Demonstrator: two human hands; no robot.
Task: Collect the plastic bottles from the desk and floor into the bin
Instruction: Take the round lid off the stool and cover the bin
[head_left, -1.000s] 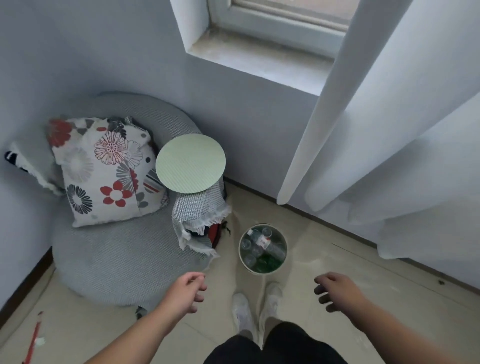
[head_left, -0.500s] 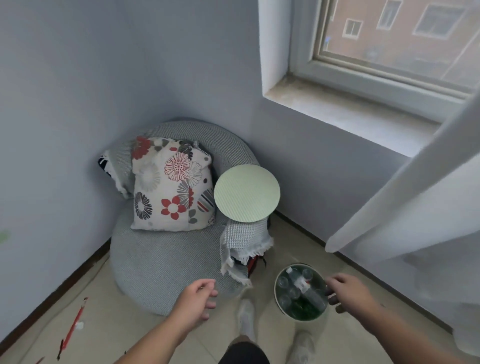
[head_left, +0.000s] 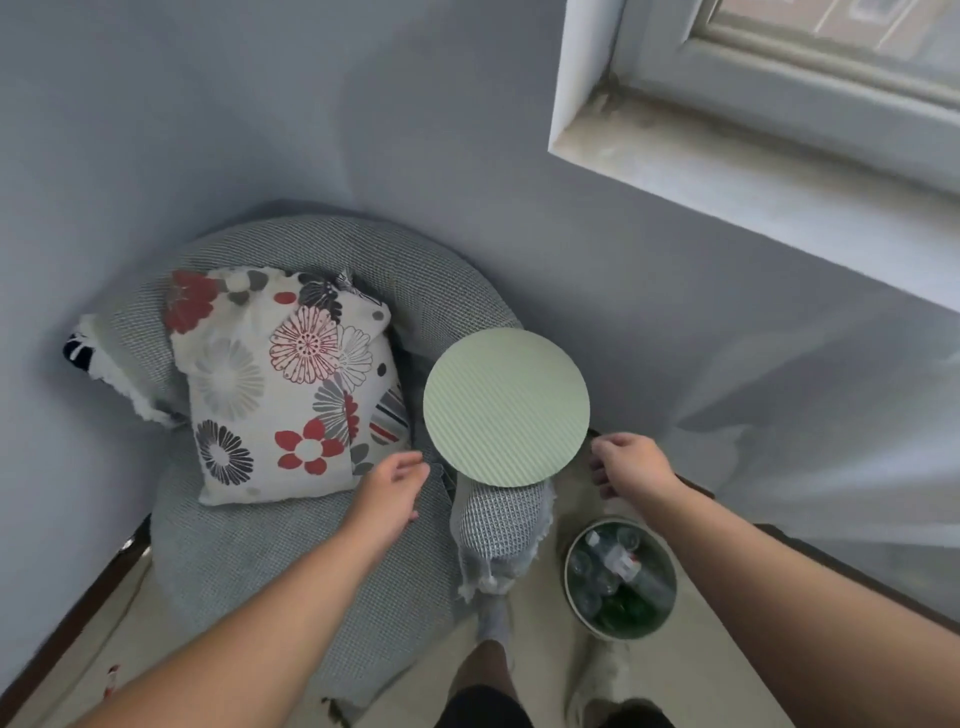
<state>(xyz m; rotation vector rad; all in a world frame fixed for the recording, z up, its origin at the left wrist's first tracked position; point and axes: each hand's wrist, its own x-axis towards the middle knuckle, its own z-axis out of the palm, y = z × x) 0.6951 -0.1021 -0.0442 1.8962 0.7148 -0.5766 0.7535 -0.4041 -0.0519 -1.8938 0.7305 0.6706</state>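
Rising from the bin (head_left: 621, 574) of bottles (head_left: 613, 566), both empty, half-open hands, left hand (head_left: 390, 493) and right hand (head_left: 628, 465), now flank the round table (head_left: 506, 405); collecting looks done.

1 round bin (head_left: 571, 597) on the floor, several plastic bottles (head_left: 613, 566) inside it, exact number unclear, 1 round pale green tabletop (head_left: 506, 405), 1 grey floor cushion (head_left: 249, 561), 2 pillows, 1 floral (head_left: 285, 384), 1 mostly hidden (head_left: 104, 358), 1 fringed grey cloth (head_left: 498, 530), 2 bare hands, left (head_left: 389, 493) and right (head_left: 631, 467), 1 window (head_left: 779, 67)
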